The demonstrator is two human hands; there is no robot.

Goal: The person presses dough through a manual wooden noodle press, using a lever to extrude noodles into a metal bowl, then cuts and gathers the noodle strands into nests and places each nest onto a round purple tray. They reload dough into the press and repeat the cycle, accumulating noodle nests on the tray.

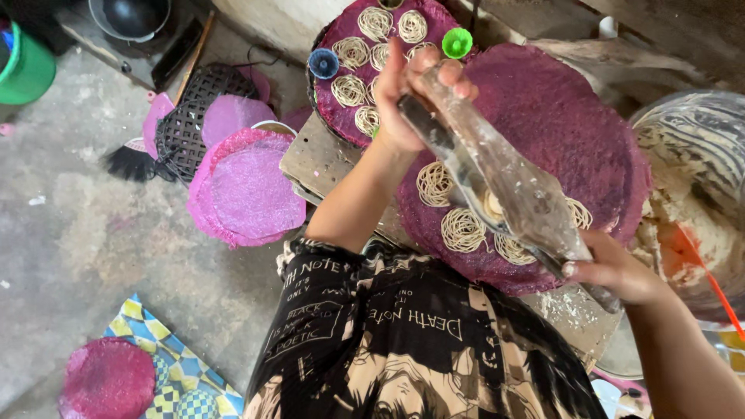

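Over near mat (543, 116): both hands (403, 101) (617, 271) gripping press (497, 178), squeezing fifth noodle nest (463, 229); far mat (341, 101) filled, most of near mat bare.

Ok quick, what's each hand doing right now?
Left hand: closed around one handle of the noodle press.
Right hand: closed around its other handle.

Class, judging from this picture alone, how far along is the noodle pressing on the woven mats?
Done: the far round purple woven mat is covered with noodle nests. In hand: the left hand and right hand grip a long dough-smeared press over the near purple mat, which carries a few nests. Left: most of it is bare.
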